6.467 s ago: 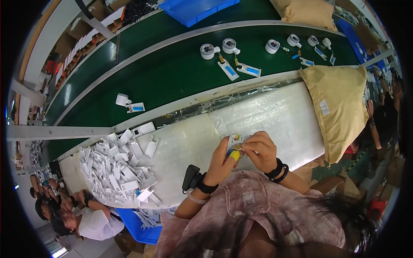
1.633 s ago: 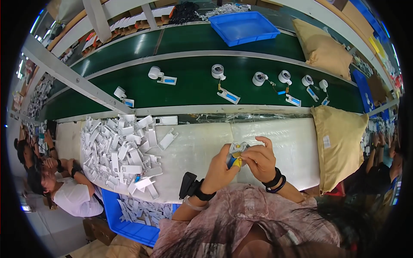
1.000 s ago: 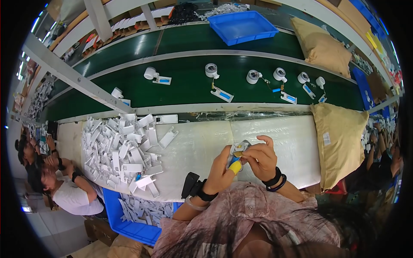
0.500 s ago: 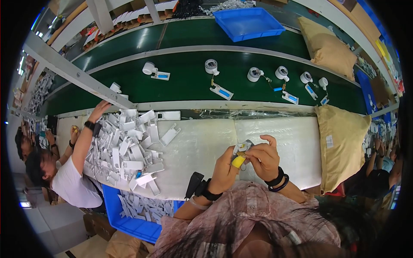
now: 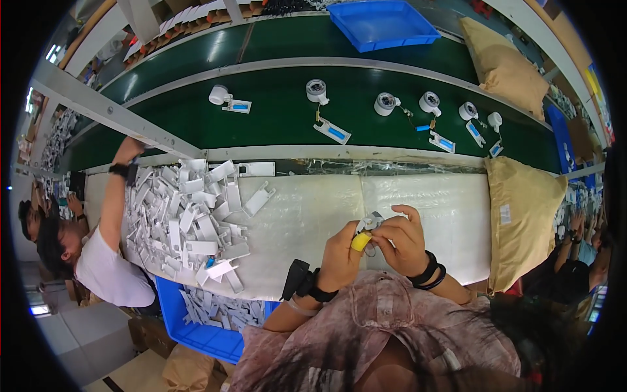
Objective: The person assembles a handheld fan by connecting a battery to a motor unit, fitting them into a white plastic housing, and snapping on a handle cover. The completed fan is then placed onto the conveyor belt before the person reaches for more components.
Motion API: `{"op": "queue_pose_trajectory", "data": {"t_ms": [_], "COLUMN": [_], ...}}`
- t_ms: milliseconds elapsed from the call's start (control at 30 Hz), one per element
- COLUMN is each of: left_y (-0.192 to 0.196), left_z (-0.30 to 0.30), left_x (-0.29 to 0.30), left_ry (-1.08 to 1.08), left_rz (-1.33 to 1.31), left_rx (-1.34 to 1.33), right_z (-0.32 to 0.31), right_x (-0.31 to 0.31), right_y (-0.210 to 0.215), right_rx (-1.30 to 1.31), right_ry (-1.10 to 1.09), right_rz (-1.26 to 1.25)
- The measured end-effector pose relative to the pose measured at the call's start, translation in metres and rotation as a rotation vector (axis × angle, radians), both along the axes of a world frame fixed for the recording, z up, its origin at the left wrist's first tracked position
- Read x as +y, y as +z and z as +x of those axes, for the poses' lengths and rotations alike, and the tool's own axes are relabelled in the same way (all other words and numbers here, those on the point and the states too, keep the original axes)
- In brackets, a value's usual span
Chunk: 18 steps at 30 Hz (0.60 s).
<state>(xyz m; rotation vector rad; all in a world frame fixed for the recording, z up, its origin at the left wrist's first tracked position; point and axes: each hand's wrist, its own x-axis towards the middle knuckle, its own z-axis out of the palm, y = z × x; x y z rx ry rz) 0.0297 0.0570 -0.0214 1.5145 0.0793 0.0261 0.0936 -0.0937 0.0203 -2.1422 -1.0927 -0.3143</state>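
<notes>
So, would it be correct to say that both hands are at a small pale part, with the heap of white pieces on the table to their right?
Not quite: in the head view, the heap of white pieces lies on the table to the left of the left hand and right hand, which are indeed both at the small pale part.

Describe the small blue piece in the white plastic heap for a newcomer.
On the pale plastic-covered table, find the heap of white plastic parts at the person's left. Near its lower right edge sits the small blue piece, the heap's only visible blue spot.
</notes>
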Motion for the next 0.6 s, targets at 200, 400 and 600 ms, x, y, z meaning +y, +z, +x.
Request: {"op": "queue_pose_trajectory", "data": {"t_ms": [200,400,600], "left_y": [-0.03,-0.09,-0.119], "left_z": [0.019,0.092,0.19], "left_x": [0.021,0.1,0.161], "left_ry": [0.106,0.309,0.454], "left_rz": [-0.213,-0.132,-0.016], "left_rx": [0.069,-0.032,-0.045], "right_z": [0.014,0.075,0.163], "right_x": [0.01,0.024,0.063], "right_y": [-0.019,-0.084,-0.15], "right_rx": [0.157,0.233,0.223], "right_ry": [-0.028,-0.037,-0.193], "right_rz": [0.006,-0.027,-0.212]}}
